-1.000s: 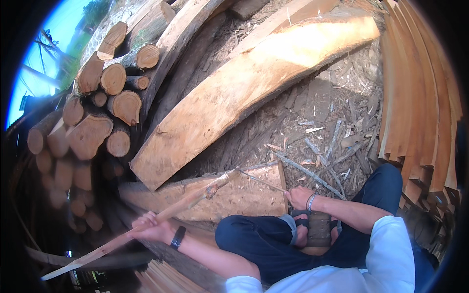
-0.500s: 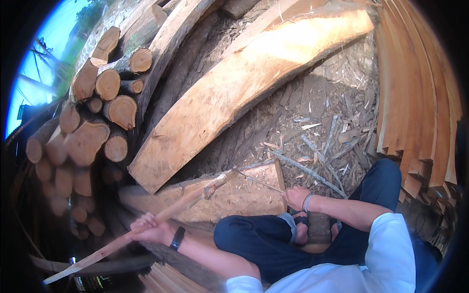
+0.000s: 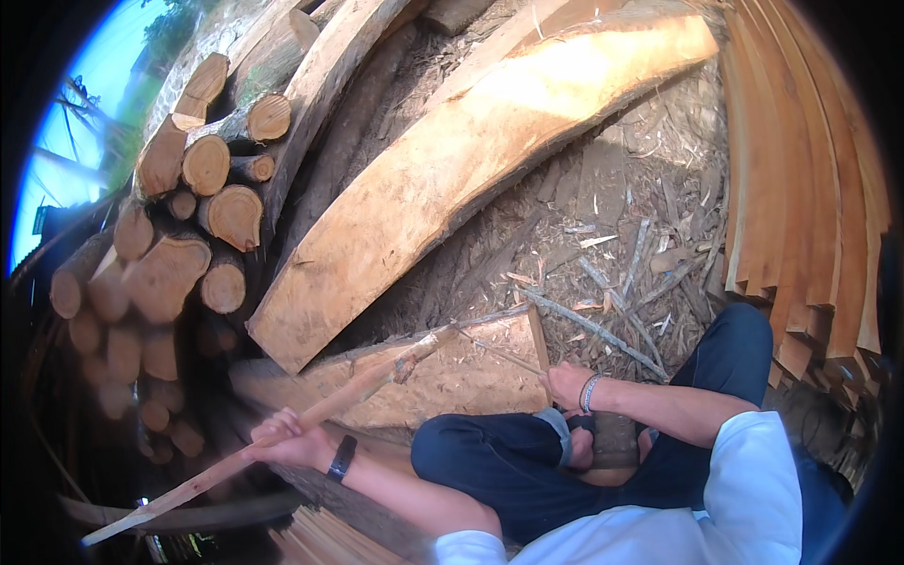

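Note:
My left hand (image 3: 290,443) is wrapped round a long pale wooden pole (image 3: 348,394), peeled and slanting up to the right from the lower left. The pole's far end lies over a flat plank offcut (image 3: 471,377) in front of my knees. In my right hand (image 3: 568,386), fingers closed, is a thin, dark, rod-like tool (image 3: 499,352). Its tip meets or nearly meets the pole's far end; whether it is a blade cannot be told. Below my right wrist, a short bark-covered block (image 3: 616,439) stands between my feet.
A broad curved slab (image 3: 471,179) lies across the ground ahead. Cut logs (image 3: 207,165) are stacked at the left. Long sawn boards (image 3: 800,179) line the right side. Wood chips and several sticks (image 3: 603,325) litter the ground near my right hand. More thin boards (image 3: 334,541) show at the lower left.
My right hand has shifted very slightly left and down with the rod-like tool. My left hand and the pole are almost unmoved.

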Demonstrator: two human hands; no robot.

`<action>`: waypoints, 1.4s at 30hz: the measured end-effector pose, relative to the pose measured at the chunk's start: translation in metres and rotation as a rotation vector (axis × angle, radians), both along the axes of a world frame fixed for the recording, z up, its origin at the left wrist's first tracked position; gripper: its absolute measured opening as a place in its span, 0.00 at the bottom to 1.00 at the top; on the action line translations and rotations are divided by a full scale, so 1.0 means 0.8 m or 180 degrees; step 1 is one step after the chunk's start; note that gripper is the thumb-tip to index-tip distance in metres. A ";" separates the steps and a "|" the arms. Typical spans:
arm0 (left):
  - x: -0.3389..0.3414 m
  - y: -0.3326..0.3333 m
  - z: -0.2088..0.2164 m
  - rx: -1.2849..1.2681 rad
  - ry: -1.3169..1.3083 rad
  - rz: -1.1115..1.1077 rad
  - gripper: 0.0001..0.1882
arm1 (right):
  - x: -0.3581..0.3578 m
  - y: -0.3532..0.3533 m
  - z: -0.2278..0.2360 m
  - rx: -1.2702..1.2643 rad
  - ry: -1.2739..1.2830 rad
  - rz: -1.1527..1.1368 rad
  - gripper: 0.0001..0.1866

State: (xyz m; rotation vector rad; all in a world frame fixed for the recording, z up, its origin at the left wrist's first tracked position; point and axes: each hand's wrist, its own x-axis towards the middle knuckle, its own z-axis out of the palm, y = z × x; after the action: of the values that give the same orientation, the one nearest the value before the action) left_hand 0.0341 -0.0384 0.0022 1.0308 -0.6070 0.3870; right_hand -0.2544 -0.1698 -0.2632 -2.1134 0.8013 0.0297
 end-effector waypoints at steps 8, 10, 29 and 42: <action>-0.003 -0.002 -0.002 0.0051 0.0048 0.0053 0.31 | -0.005 -0.005 -0.017 0.0007 0.0117 0.0162 0.22; -0.001 -0.009 -0.003 0.0076 -0.0035 -0.0083 0.31 | -0.009 -0.001 -0.017 0.0010 0.0088 0.0158 0.21; -0.019 -0.029 0.003 0.0216 -0.0161 0.0269 0.31 | -0.013 -0.005 0.034 -0.0054 0.0219 0.0620 0.12; -0.057 -0.061 0.003 0.0425 -0.0381 0.0127 0.30 | -0.012 0.002 0.022 0.0190 0.0009 0.0548 0.11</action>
State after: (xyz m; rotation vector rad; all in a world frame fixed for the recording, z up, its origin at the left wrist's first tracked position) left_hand -0.0116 -0.0869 0.0045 1.1547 -0.7282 0.4502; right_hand -0.2642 -0.1681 -0.2460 -2.1204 0.6110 0.1467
